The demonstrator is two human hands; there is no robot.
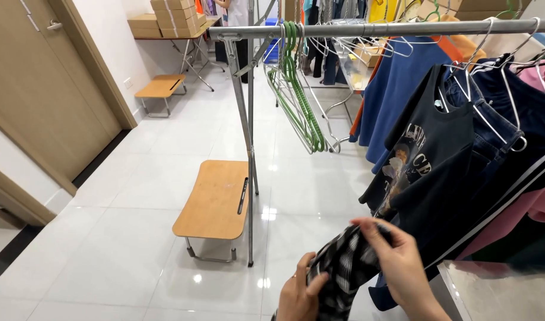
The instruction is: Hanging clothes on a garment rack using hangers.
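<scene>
Both hands grip a black-and-white checked cloth (343, 261) at the bottom edge of the view: the left hand (299, 294) closes around its lower part, the right hand (397, 258) pinches its upper fold with curled fingers. Just beyond hangs a dark printed T-shirt (430, 154) on a metal clothes rail (373, 28), beside green hangers (296, 95). A low wooden bench (216, 199) stands on the white tiled floor (136, 238).

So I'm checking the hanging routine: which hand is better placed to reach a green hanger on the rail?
Probably the left hand. The green hangers hang up and to its side, while the right hand lies over the checked garment, nearer the hung black T-shirt. Both hands hold the garment.
</scene>
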